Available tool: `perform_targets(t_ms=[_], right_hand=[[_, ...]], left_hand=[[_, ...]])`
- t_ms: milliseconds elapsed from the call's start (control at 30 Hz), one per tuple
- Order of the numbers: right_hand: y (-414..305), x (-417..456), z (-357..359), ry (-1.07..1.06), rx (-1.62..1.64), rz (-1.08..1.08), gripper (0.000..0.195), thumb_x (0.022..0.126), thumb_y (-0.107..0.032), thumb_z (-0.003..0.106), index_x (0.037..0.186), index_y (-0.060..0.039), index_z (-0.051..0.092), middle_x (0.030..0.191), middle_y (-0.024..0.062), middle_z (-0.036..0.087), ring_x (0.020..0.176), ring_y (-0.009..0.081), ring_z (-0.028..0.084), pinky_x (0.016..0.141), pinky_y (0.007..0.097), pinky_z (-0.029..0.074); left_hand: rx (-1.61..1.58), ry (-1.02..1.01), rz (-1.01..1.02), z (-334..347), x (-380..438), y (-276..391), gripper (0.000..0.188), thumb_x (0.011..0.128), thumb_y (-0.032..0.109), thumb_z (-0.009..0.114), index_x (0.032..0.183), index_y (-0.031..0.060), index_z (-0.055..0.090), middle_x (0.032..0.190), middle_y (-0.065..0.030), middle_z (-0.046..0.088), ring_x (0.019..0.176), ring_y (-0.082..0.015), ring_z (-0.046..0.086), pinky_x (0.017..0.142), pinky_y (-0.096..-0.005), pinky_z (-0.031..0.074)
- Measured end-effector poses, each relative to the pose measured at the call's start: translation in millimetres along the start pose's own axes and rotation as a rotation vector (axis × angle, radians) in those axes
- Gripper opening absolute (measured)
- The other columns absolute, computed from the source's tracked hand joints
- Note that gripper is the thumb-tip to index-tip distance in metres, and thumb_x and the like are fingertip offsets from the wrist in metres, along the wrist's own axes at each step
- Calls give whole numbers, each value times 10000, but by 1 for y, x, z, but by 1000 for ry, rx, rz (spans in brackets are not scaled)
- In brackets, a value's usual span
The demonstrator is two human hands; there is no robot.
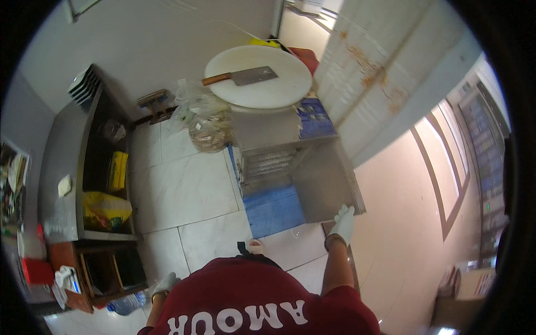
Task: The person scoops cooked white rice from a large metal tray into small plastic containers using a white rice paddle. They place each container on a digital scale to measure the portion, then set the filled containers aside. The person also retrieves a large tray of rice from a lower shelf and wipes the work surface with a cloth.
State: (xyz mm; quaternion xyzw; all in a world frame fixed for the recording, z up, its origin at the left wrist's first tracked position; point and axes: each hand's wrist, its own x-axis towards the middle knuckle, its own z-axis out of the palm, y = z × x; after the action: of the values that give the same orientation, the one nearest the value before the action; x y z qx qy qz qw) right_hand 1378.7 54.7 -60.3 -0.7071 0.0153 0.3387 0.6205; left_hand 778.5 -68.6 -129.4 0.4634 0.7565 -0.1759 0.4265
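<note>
My right hand [344, 222], in a pale glove, grips the free edge of a metal cabinet door [322, 184]. The door stands swung out from a low stainless-steel cabinet [268, 127]. A whitish ridged surface [269, 164], perhaps frosted, shows inside the cabinet. On top rests a round white cutting board [259, 94], with a wooden-handled cleaver [253, 76] lying flat across it. My left hand [165, 283], also gloved, hangs low beside my body; its fingers are partly hidden, and I see nothing in it.
A blue mat [274, 211] covers the floor tiles before the cabinet. Filled plastic bags [209, 125] sit left of it. A steel table with a shelf [63, 138] lines the left side, above a water bottle [127, 303]. A pale curtain [377, 71] hangs at right.
</note>
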Motion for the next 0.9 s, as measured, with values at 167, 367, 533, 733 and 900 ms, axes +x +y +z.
perform_targets(t_ms=[167, 367, 533, 733, 900], right_hand=[[67, 52, 102, -550, 43, 233, 294, 962, -351, 394, 1140, -154, 522, 1048, 17, 535, 976, 154, 507, 786, 269, 394], [179, 170, 257, -668, 1440, 1777, 201, 920, -318, 449, 1006, -165, 547, 1017, 26, 544, 936, 227, 520, 752, 335, 414], [140, 112, 321, 1336, 3085, 1693, 305, 919, -270, 406, 1147, -166, 580, 1330, 67, 503, 1239, 290, 452, 1008, 407, 382], [127, 102, 323, 1430, 3297, 1180, 511, 947, -443, 334, 1370, -159, 385, 1494, 69, 282, 1344, 259, 313, 1054, 383, 331], [110, 85, 288, 1547, 2959, 2086, 370, 947, -336, 424, 1232, -100, 453, 1115, 162, 607, 1049, 334, 577, 879, 395, 461]], left_hand=[[-678, 1, -136, 0, -18, 66, 559, 894, 455, 383, 1133, 0, 601, 1074, -159, 649, 984, -250, 587, 875, -360, 418], [-627, -3, -67, 99, -8, 0, 624, 934, 496, 297, 1192, 10, 590, 1109, -168, 638, 987, -252, 572, 876, -364, 416], [-207, -81, -273, 158, -103, -27, 223, 872, 218, 481, 968, 35, 564, 982, -233, 639, 899, -388, 619, 766, -471, 464], [21, -161, -71, 118, -124, 30, 175, 881, 167, 455, 942, 31, 547, 989, -263, 628, 930, -403, 620, 753, -482, 482], [-936, -141, -220, 8, -40, 144, 536, 965, 493, 363, 1098, 44, 623, 965, -178, 660, 883, -246, 607, 813, -321, 460]])
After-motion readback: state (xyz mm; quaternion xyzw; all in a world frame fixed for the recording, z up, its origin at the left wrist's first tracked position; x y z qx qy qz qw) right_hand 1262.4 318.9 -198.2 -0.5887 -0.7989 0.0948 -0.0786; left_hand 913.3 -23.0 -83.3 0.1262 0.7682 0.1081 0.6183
